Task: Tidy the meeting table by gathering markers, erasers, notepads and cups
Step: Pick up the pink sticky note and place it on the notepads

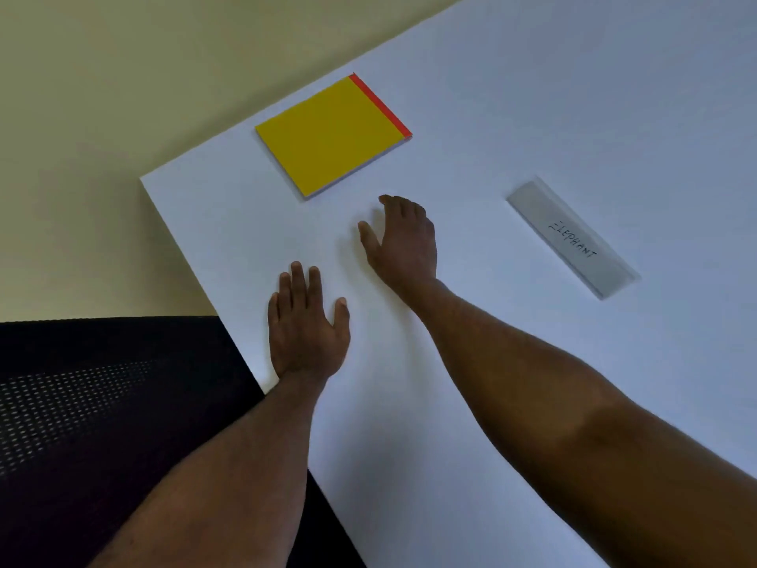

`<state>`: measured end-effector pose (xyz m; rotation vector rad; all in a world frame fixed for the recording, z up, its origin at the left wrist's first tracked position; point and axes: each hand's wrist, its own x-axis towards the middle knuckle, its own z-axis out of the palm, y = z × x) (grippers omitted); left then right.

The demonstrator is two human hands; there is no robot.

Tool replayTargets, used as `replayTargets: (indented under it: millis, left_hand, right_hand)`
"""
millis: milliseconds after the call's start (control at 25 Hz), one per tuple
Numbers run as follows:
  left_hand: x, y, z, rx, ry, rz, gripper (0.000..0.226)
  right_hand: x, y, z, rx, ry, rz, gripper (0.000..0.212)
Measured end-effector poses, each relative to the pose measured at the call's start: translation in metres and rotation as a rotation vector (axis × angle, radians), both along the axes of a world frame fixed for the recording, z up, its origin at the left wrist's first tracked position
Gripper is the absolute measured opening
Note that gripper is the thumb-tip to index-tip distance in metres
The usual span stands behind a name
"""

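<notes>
My left hand (pixel 305 330) lies flat, palm down, fingers spread and holding nothing, at the white table's (pixel 532 96) left edge near its far corner. My right hand (pixel 403 241) reaches further in, forearm angled across the tabletop, fingers loosely curled and parted, thumb out, also holding nothing. The yellow notepad (pixel 329 135) with a red spine lies flat near the far edge, just beyond my right fingertips, not touching. A clear name card (pixel 573 237) reading ELEPHANT lies to the right, well apart.
</notes>
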<state>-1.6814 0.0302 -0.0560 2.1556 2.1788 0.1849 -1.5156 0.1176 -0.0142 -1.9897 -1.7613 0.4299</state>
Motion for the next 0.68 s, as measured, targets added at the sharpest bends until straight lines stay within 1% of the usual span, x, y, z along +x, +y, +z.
replayTargets:
  millis: [80, 160, 240, 360, 440, 560, 680]
  left_hand:
    - [-0.001, 0.0, 0.0, -0.01, -0.005, -0.022, 0.066]
    - [-0.001, 0.001, 0.001, -0.036, -0.011, -0.029, 0.066]
    - [-0.001, 0.0, 0.0, -0.055, 0.0, -0.046, 0.063]
    - [0.003, -0.002, 0.003, -0.076, -0.007, -0.098, 0.059]
    - [0.014, -0.01, 0.007, -0.063, -0.003, -0.141, 0.056]
    - [0.06, -0.043, 0.016, 0.006, -0.023, -0.291, 0.057]
    - [0.127, -0.088, 0.025, 0.009, -0.118, -0.452, 0.058]
  right_hand:
    - [0.02, -0.036, -0.006, -0.051, -0.121, 0.059, 0.065]
    - [0.038, -0.074, -0.013, -0.111, -0.175, 0.088, 0.068]
    - [0.057, -0.109, -0.014, -0.156, -0.191, 0.075, 0.07]
    - [0.092, -0.159, -0.008, -0.225, -0.191, 0.001, 0.072]
    - [0.113, -0.19, -0.004, -0.224, -0.18, -0.05, 0.071]
    - [0.144, -0.24, 0.002, -0.136, -0.15, -0.149, 0.062]
    - [0.177, -0.288, 0.004, -0.112, -0.14, -0.262, 0.056]
